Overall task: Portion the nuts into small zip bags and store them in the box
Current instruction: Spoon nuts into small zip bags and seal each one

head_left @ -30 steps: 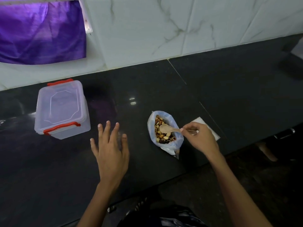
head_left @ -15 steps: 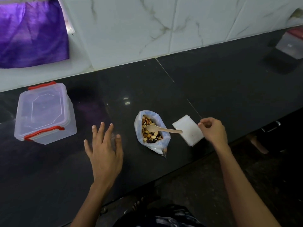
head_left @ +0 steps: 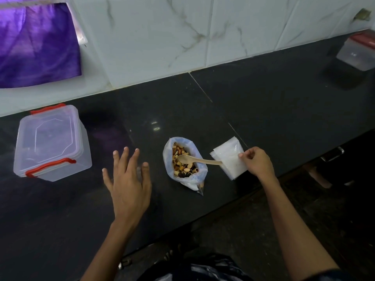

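Head view: nut bag between both hands

A dark, glossy stone counter with thin seams and small light reflections runs beneath a wall of white marble-veined tiles, where a purple cloth hangs at upper left, above dark flooring.
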Demonstrator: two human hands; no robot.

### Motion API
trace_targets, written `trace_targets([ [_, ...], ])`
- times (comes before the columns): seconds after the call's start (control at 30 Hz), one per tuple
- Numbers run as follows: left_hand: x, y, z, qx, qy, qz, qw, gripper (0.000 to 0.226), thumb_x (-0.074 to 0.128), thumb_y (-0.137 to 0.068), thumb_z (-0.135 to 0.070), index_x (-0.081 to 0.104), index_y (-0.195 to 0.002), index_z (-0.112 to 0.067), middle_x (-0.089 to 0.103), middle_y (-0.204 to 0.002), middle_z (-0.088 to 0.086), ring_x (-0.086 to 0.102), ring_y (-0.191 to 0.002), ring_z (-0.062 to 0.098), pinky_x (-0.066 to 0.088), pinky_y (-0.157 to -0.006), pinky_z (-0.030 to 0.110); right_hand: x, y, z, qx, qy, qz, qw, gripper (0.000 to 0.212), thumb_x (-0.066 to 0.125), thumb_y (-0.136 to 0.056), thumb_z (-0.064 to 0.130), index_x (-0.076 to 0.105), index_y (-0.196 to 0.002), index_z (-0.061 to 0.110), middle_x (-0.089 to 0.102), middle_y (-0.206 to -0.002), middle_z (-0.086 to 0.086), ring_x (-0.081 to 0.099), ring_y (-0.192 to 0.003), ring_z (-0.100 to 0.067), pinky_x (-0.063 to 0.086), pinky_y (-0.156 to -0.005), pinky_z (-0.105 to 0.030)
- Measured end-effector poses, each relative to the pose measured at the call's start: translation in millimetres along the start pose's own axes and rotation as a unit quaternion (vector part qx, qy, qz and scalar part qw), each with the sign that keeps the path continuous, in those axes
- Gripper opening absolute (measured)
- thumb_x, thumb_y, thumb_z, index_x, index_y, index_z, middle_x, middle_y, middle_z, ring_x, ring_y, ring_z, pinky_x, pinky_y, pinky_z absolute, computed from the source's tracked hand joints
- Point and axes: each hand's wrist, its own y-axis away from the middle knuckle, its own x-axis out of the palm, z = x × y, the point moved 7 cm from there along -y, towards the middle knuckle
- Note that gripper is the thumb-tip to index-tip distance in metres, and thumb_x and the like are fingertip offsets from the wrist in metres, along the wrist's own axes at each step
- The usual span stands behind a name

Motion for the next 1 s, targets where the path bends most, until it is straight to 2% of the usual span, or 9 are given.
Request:
trace_targets([
  [0.23,-6,-1,6,-0.007,-0.001,-0.005,1.000,0.042,0.047,-0.097,-0.025,0.046,-0.138,-0.013,0.031,-0.153,0.009,0.012,-0.146,0.022,0.001,-0.116,0.053,-29,-1,13,-0.033,-0.151,-0.017,0.988,0.012,0.068,-0.085,0.020,0.057,-0.089,0.015,0.062,-0.094,0.000,0.060,-0.089,-0.017,0.052,-0.082,-0.039],
  [0.33,-8,-2,11,-0.014,0.000,-0.011,1.000,0.042,0.047,-0.097,-0.026,0.046,-0.138,-0.014,0.032,-0.153,0.009,0.013,-0.146,0.022,0.000,-0.115,0.053,-23,-5,11,-0.008,-0.134,0.013,0.991,0.012,0.067,-0.084,0.016,0.058,-0.091,0.013,0.062,-0.098,-0.004,0.060,-0.091,-0.019,0.051,-0.081,-0.037],
  [0.43,-11,-1,16,-0.019,-0.003,-0.015,1.000,0.042,0.047,-0.097,-0.027,0.047,-0.137,-0.014,0.032,-0.153,0.009,0.014,-0.146,0.023,0.000,-0.115,0.052,-2,-7,1,0.027,-0.099,0.044,0.994,0.011,0.067,-0.085,0.016,0.059,-0.092,0.013,0.063,-0.101,-0.007,0.060,-0.095,-0.021,0.050,-0.087,-0.039],
  [0.57,-14,-1,21,-0.029,-0.007,-0.013,0.999,0.043,0.047,-0.097,-0.026,0.046,-0.138,-0.013,0.031,-0.153,0.010,0.014,-0.146,0.023,0.000,-0.115,0.053,8,-3,-8,0.038,-0.043,-0.006,0.998,0.016,0.061,-0.090,0.022,0.061,-0.102,0.011,0.064,-0.106,-0.007,0.056,-0.092,-0.017,0.045,-0.079,-0.031],
  [0.73,-16,-2,23,-0.029,-0.003,-0.006,1.000,0.043,0.048,-0.097,-0.025,0.046,-0.138,-0.013,0.031,-0.153,0.010,0.014,-0.146,0.023,0.000,-0.115,0.054,1,8,0,0.025,-0.001,-0.074,0.997,0.020,0.058,-0.092,0.021,0.067,-0.107,0.011,0.066,-0.111,-0.005,0.059,-0.102,-0.021,0.041,-0.076,-0.028],
  [0.83,-18,-3,23,-0.029,0.002,-0.010,1.000,0.042,0.048,-0.097,-0.024,0.047,-0.137,-0.012,0.032,-0.152,0.011,0.015,-0.146,0.024,0.001,-0.115,0.055,-8,15,5,0.013,-0.034,-0.093,0.995,0.020,0.061,-0.089,0.021,0.070,-0.106,0.014,0.067,-0.112,-0.003,0.059,-0.104,-0.020,0.041,-0.076,-0.028],
  [1.0,-23,-7,26,-0.028,0.015,-0.021,0.999,0.042,0.049,-0.096,-0.023,0.048,-0.136,-0.011,0.034,-0.151,0.012,0.018,-0.145,0.026,0.002,-0.115,0.057,-30,31,25,-0.002,-0.149,-0.071,0.986,0.020,0.062,-0.088,0.024,0.066,-0.108,0.018,0.062,-0.104,0.005,0.055,-0.099,-0.012,0.043,-0.082,-0.028],
])
